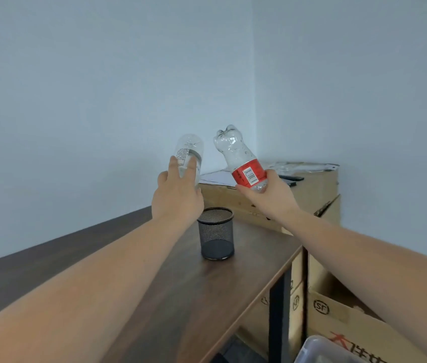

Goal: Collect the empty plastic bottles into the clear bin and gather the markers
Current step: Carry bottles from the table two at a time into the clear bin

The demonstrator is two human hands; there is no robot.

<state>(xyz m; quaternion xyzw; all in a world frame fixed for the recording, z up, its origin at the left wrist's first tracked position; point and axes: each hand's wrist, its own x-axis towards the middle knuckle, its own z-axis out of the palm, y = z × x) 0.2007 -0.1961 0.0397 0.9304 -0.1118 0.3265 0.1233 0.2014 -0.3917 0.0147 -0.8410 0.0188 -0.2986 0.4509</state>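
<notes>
Head view, left hand: the left hand [177, 197] is raised above the table, its fingers [173, 165] curled up round the clear bottle [189, 154], which it grips low on the body.
Clear bottle: base up, tilted slightly right; white label with small print just above the fingertips.
Right hand: the right hand [272, 196] grips the red-label bottle [241, 161] near its lower end, thumb and fingers wrapped round it.
Red-label bottle: base up, leaning left toward the other bottle; the two stand near each other, apart.
Mesh pen cup [216, 237]: black, upright on the dark wooden table [134, 297], just below the left wrist.
Cardboard boxes [309, 203]: beyond both hands, papers and dark items lying on top.
Clear bin [319, 349]: only a corner shows, well below the right forearm, at the bottom edge.
Markers: cannot tell.
</notes>
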